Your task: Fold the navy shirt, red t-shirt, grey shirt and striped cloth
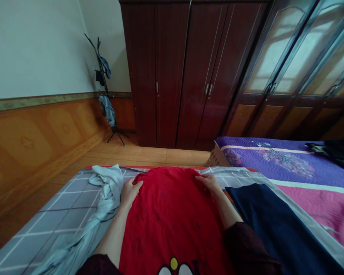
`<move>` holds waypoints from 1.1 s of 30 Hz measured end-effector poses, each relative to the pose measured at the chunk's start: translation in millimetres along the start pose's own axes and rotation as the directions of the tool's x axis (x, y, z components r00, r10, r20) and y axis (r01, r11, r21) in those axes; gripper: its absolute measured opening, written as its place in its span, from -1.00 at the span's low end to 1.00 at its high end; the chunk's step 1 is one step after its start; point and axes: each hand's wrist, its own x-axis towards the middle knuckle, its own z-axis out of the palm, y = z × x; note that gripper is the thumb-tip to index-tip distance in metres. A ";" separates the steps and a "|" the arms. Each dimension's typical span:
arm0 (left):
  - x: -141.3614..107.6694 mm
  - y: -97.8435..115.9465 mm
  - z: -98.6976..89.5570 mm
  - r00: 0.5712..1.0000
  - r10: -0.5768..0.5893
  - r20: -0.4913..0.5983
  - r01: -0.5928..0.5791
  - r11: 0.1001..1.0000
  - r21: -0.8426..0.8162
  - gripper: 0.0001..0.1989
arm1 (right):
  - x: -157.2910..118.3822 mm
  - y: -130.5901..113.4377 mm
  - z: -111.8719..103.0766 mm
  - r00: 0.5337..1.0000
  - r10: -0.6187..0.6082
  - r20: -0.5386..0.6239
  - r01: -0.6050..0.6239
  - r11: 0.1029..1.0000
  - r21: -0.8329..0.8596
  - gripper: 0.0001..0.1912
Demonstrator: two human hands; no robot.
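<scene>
A red cloth garment (172,214) with a white and yellow print near its bottom lies spread on the grey checked cover (65,206). My left hand (130,191) pinches its far left edge, thumb on top. At the far right edge, my right hand (210,184) has its fingers closed on the same red fabric. Left of my left forearm lies a crumpled pale grey-green cloth (103,202). To the right of my right arm, a dark blue cloth (275,221) is laid flat.
Dark red wardrobes (172,76) stand beyond a strip of tiled floor (160,153). A coat rack (103,80) holding clothes is in the left corner. A bed with a purple and pink cover (275,156) is at the right, with black cloth (338,151) on it.
</scene>
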 end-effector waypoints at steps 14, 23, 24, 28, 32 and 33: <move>2.5 -5.2 5.1 0.994 0.110 -0.022 -0.112 0.971 -0.213 -0.80 | 17.7 6.6 3.2 0.948 -0.317 -0.035 0.317 0.925 0.210 -0.64; 3.4 -7.3 5.3 0.988 0.141 -0.058 -0.148 0.981 -0.123 -0.89 | 37.1 -34.8 29.4 0.900 -0.436 0.011 0.431 0.883 -0.188 -0.76; 3.3 -6.8 5.4 0.987 0.151 -0.052 -0.156 0.982 -0.104 -0.91 | 42.3 -42.9 32.3 0.889 -0.459 -0.015 0.442 0.865 -0.236 -0.70; 2.5 -4.0 5.1 0.983 0.180 -0.032 -0.182 0.982 -0.057 -0.94 | 50.1 -62.6 61.3 0.841 -0.540 0.041 0.513 0.770 -0.379 -0.55; 4.4 -3.8 5.9 0.980 0.194 -0.036 -0.195 0.979 -0.054 -0.87 | 43.3 -63.1 93.1 0.824 -0.549 0.138 0.539 0.687 -0.487 -0.61; 5.3 -4.3 6.4 0.979 0.200 -0.046 -0.202 0.977 -0.061 -0.83 | 41.5 -62.6 95.1 0.826 -0.553 0.112 0.523 0.675 -0.520 -0.58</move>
